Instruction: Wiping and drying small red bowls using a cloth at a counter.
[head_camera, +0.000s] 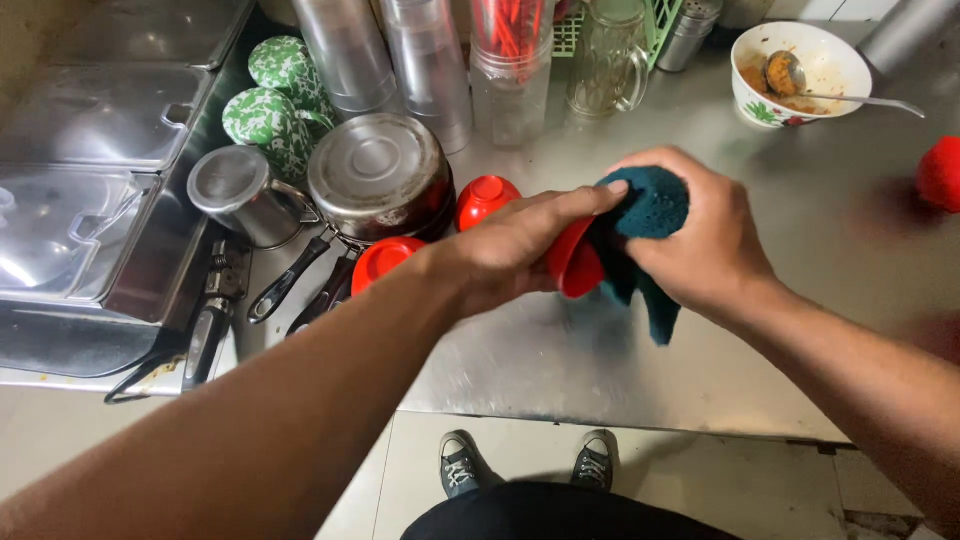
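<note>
**A:** Start at the far left. What's there?

**B:** Steel lidded trays (95, 120) set into the surface (620, 350). Next to them, two green patterned bowls (270, 115) upside down, a small steel pot (235, 195) and an upturned steel pan (378, 175) with dark handles pointing toward the person.

**A:** And the red things?

**B:** Two red bowls lie face down by the pan: one (385, 262) just in front of it, one (485, 198) beside it. Behind stand stacked steel tumblers (350, 50), a clear jar of red sticks (510, 60) and a glass mug (605, 60).

**A:** The hands?

**B:** The left hand (510, 250) is closed around a third red bowl (572, 265), held up above the surface at mid-frame. The right hand (705, 240) is clenched on a dark teal cloth (645, 225), pressed against that bowl; a tail of the cloth hangs below.

**A:** Further right?

**B:** A white bowl (830, 55) with orange residue and a spoon (800, 80) in it at the back. At the edge there's a blurred red object (942, 172), possibly another bowl.
</note>
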